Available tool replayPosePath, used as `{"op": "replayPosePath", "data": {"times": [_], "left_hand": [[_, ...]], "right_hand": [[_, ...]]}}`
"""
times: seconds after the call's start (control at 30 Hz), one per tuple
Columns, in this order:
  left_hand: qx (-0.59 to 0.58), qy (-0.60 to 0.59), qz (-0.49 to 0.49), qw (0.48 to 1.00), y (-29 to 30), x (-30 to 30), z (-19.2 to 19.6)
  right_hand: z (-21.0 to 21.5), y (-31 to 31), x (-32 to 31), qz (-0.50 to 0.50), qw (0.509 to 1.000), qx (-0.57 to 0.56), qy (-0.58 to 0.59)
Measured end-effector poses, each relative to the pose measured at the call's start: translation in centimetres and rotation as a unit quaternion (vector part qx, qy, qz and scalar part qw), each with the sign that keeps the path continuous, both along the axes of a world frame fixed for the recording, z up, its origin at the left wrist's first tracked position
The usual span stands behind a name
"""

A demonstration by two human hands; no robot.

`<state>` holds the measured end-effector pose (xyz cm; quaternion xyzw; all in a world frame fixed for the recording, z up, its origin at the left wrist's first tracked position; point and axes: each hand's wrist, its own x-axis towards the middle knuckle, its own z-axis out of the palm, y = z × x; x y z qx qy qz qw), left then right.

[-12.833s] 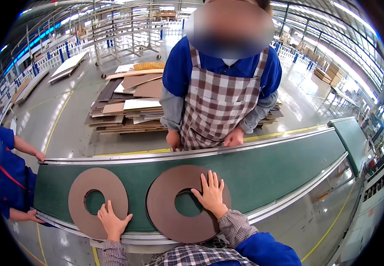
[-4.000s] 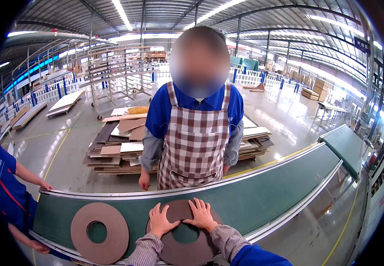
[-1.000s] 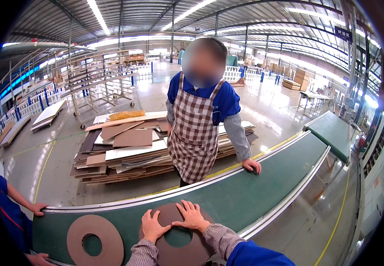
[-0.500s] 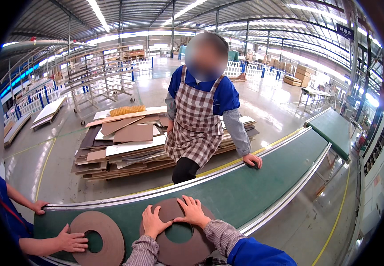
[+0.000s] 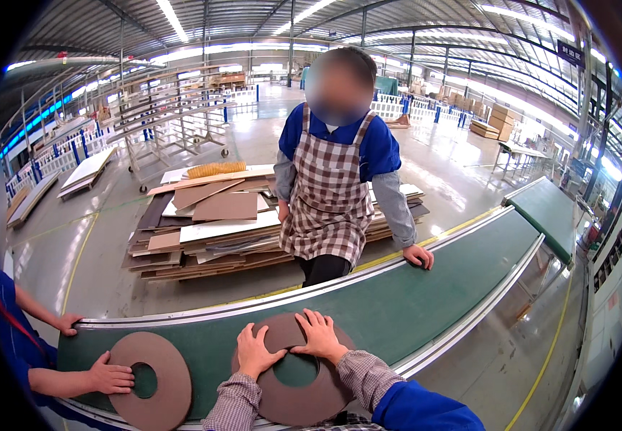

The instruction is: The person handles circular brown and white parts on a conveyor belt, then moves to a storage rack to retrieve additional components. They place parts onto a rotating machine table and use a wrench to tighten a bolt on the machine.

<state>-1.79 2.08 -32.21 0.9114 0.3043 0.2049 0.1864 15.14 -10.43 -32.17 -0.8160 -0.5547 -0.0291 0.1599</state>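
Right now your left hand (image 5: 256,352) and right hand (image 5: 318,336) lie spread flat on the brown ring-shaped board (image 5: 298,373) on the green conveyor belt (image 5: 426,309), so sliding it onward needs even pressure.

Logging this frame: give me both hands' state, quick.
Left hand: open, flat on the brown ring board, gripping nothing.
Right hand: open, flat on the same board by its centre hole.
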Motion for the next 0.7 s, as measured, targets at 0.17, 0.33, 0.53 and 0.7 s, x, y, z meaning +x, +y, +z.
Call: {"op": "replayPosePath", "data": {"times": [0.17,0.33,0.53,0.7], "left_hand": [[0.033,-0.035,-0.011,0.999,0.4,0.0,0.0],[0.011,-0.01,-0.009,1.0,0.0,0.3,-0.3],[0.016,-0.002,-0.009,1.0,0.1,-0.1,0.3],[-0.001,0.017,0.006,1.0,-0.1,0.2,0.8]], "right_hand": [[0.3,-0.1,-0.2,0.002,0.999,0.038,0.002],[-0.4,-0.2,0.2,0.005,0.999,0.047,0.012],[-0.1,-0.4,1.3,0.047,0.999,0.003,0.027],[1.0,-0.4,3.4,0.074,0.986,-0.07,0.13]]}}
